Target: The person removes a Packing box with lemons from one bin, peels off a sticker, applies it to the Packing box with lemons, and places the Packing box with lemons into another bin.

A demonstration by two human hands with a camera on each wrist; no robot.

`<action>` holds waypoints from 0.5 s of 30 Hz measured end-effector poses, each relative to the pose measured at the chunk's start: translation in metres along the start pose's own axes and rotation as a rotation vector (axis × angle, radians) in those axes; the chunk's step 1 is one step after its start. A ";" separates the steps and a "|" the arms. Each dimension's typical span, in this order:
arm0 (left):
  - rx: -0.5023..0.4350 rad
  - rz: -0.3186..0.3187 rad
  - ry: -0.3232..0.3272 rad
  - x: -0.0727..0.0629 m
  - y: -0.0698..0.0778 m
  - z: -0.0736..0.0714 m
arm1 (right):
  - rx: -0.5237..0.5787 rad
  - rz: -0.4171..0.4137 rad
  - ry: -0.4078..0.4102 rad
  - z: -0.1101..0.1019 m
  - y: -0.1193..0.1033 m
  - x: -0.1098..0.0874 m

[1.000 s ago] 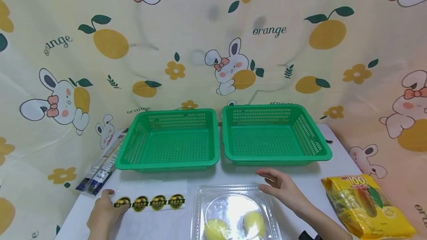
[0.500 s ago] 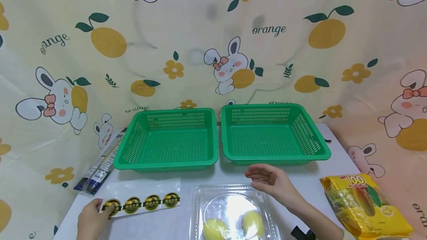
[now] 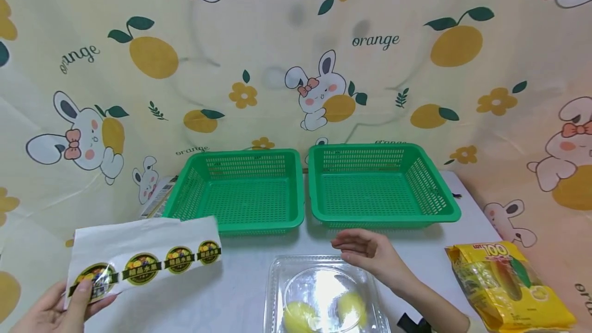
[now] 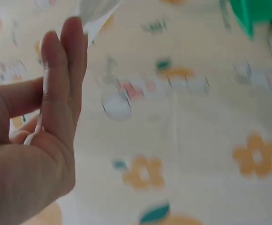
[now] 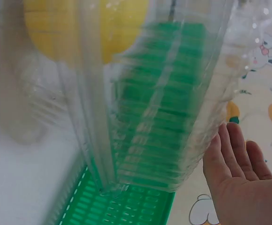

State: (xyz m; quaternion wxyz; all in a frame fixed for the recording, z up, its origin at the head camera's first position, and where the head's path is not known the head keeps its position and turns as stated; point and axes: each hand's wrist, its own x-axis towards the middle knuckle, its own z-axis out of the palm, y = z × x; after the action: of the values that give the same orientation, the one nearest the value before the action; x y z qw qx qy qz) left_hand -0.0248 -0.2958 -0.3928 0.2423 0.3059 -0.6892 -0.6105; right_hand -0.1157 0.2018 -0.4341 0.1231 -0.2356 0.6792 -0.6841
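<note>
My left hand [image 3: 67, 308] pinches the left end of a white strip of round black-and-gold stickers [image 3: 152, 233], thumb on top. In the left wrist view a pale corner of the sticker strip [image 4: 98, 11] shows past the fingers [image 4: 58, 70]. The strip is raised in front of the left basket and tilts up at the right. A clear plastic clamshell box [image 3: 277, 276] with yellow fruit [image 3: 299, 317] inside lies at the front middle. Just beyond its top right corner is my right hand [image 3: 379, 258], fingers loosely bent, holding nothing. In the right wrist view, the box covers part of the scene.
Two green baskets [image 3: 247, 227] [image 3: 384, 217] stand side by side at the back of the white table [image 3: 245, 292]. At the right lies a yellow snack bag [image 3: 509, 287]. A long package [image 3: 159, 199] at the left is mostly hidden by the sticker strip. A patterned cloth [image 3: 259, 40] hangs behind.
My left hand has lifted the sticker strip off the table and brought it left and toward me. My right hand has shifted slightly left above the box's far edge.
</note>
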 end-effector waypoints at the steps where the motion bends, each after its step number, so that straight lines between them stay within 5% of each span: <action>1: -0.022 0.032 -0.010 -0.005 0.005 0.007 | 0.004 0.001 -0.002 0.001 0.000 0.000; 4: -0.045 0.088 -0.086 -0.017 0.019 0.028 | 0.006 0.011 0.000 0.002 -0.002 0.000; 10: 0.023 0.038 -0.346 -0.038 0.040 0.072 | -0.015 0.017 0.017 0.003 -0.008 -0.002; 15: -0.196 0.053 -0.522 -0.057 0.039 0.115 | -0.028 -0.005 0.057 0.008 -0.021 -0.001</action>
State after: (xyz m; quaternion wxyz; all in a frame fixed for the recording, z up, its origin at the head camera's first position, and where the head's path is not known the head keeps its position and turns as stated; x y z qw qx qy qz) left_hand -0.0712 -0.1722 -0.3673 0.1011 0.0951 -0.6737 -0.7258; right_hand -0.1079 0.1967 -0.4142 0.0990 -0.2193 0.6912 -0.6814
